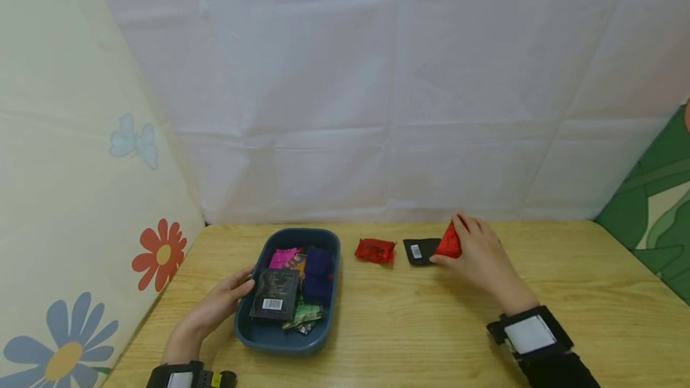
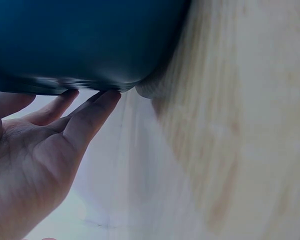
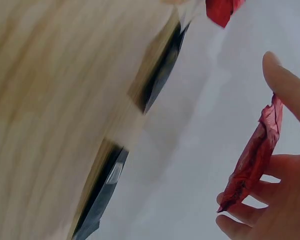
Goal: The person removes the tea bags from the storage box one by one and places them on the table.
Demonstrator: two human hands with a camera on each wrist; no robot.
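Observation:
In the head view my right hand (image 1: 487, 265) pinches a crinkled red foil packet (image 1: 449, 244) between thumb and fingers, above the tabletop. The right wrist view shows that foil edge-on, clear of the wood. A flat black packet (image 1: 419, 251) with a white label lies just left of this hand. My left hand (image 1: 212, 307) touches the left side of a dark blue plastic bin (image 1: 286, 343), its fingers fairly straight. Inside the bin are a black sachet (image 1: 275, 292) with a barcode, a pink packet (image 1: 283, 257), a dark purple packet (image 1: 318, 274) and green wrappers (image 1: 304, 314).
A second red packet (image 1: 375, 251) lies between the bin and the black packet. Two black packets, one nearer (image 3: 104, 195) and one farther (image 3: 162, 70), show in the right wrist view. A white sheet (image 1: 399, 88) hangs behind the wooden table (image 1: 399, 328).

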